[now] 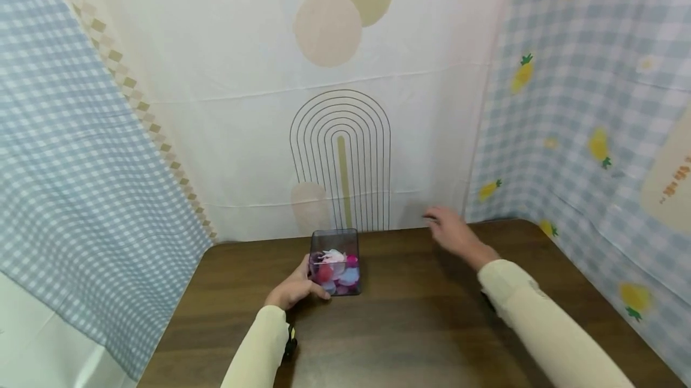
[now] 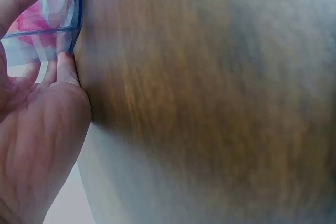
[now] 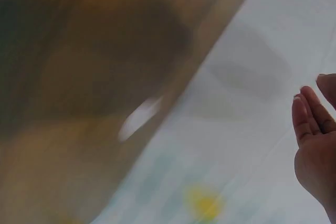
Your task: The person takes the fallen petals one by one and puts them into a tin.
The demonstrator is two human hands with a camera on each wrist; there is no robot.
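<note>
A clear plastic box (image 1: pixel 335 238) stands on the wooden table near its back edge. Inside are several small pink, red, white and pale blue pieces (image 1: pixel 340 272), whose kind I cannot make out. My left hand (image 1: pixel 297 287) grips the box at its left side, thumb in front and fingers round the far side. Away to the right, my right hand (image 1: pixel 452 232) is raised near the back edge of the table. Its fingers look fairly straight in the right wrist view, the thumb apart, with nothing visible between them. A blurred small white thing (image 3: pixel 140 118) shows against the table there.
The brown wooden table (image 1: pixel 388 340) reaches back to a white patterned cloth (image 1: pixel 243 154). Blue checked cloths hang at the left (image 1: pixel 81 136) and the right (image 1: pixel 572 94), close to the table's sides.
</note>
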